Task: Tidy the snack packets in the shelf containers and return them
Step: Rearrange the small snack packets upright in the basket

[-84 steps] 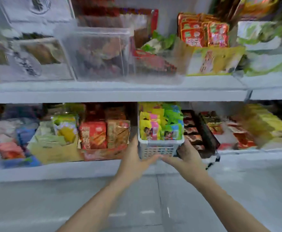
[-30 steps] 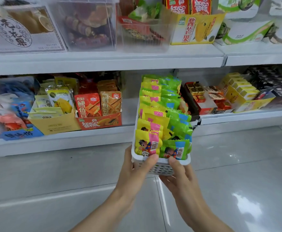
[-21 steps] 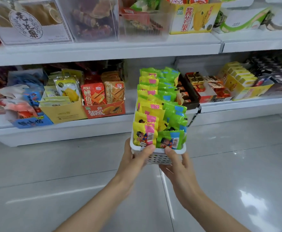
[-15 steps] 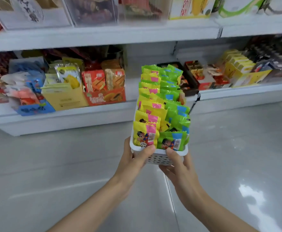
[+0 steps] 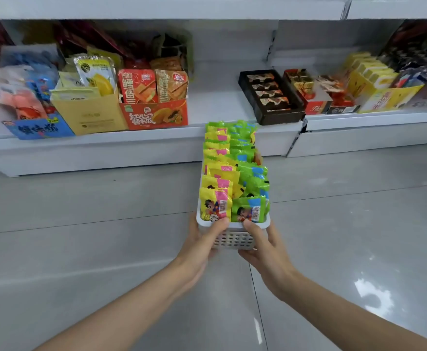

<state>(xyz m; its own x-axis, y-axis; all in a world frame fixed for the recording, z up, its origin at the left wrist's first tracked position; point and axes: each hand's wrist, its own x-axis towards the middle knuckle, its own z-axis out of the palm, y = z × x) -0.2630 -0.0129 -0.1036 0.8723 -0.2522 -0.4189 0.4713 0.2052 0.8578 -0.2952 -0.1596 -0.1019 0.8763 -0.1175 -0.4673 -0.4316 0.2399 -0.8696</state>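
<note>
A narrow white perforated basket [image 5: 233, 239] hangs in the air over the grey floor, in front of the low shelf. It holds two rows of snack packets standing on edge: yellow ones [image 5: 215, 206] on the left and green ones [image 5: 249, 211] on the right. My left hand [image 5: 202, 243] grips the basket's near left corner, thumb over the rim against a yellow packet. My right hand [image 5: 264, 245] grips the near right corner, thumb over the rim at a green packet.
The bottom shelf [image 5: 156, 138] shows a bare gap [image 5: 215, 102] between a red-orange snack box [image 5: 154, 115] and a black tray of chocolates [image 5: 270, 97]. Yellow boxes [image 5: 376, 84] and other packets fill the shelf to the right and left. Shiny floor tiles [image 5: 106, 249] lie below.
Both hands have drawn the basket out of the shelf gap and lowered it over the floor. The view has tilted down, so the upper shelf has left the frame.
</note>
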